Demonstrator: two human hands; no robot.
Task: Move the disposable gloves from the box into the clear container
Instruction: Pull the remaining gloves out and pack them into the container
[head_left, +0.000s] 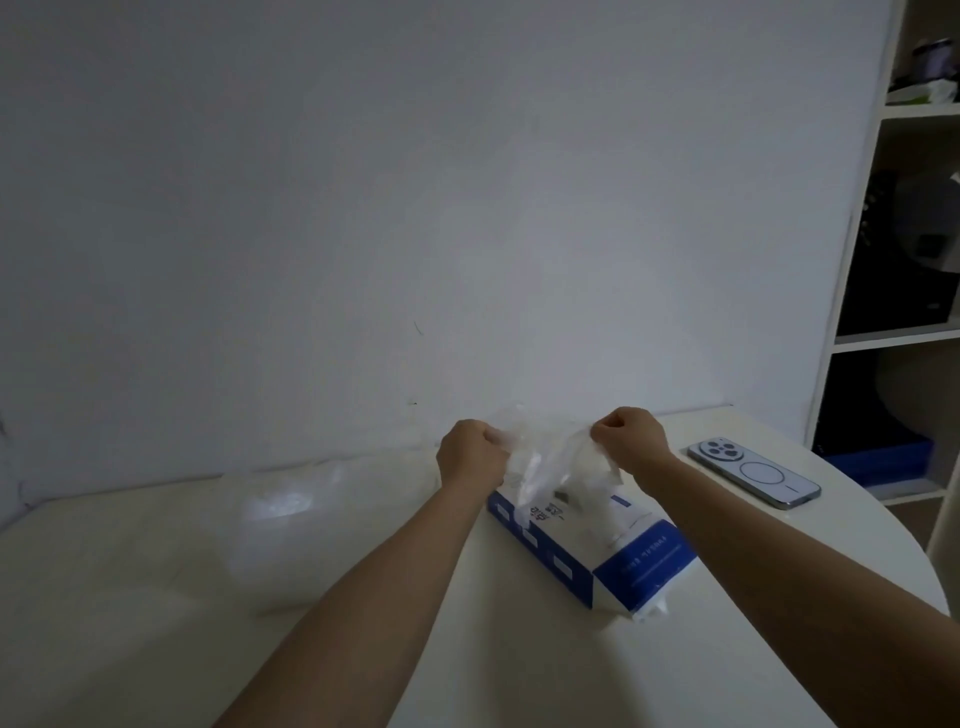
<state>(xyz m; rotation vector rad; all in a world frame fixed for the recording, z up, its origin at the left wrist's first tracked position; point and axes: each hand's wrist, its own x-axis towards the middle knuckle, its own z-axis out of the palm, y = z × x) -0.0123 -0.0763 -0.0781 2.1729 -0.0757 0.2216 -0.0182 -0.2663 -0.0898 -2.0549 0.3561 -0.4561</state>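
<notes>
Pinching the gloves in my left hand and right hand, fingers clamped just above the box, I see the clear container leftward, nearest my left fingers.

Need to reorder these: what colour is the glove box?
The glove box is blue and white; head view.

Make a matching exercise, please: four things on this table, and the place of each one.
Things: 1 disposable gloves; 2 glove box; 3 clear container; 4 phone.
Places: a furthest right, lying flat; b left of the glove box; c gripped by the left hand and right hand; d under the gloves, blue and white.
Pairs: 1-c, 2-d, 3-b, 4-a.
</notes>
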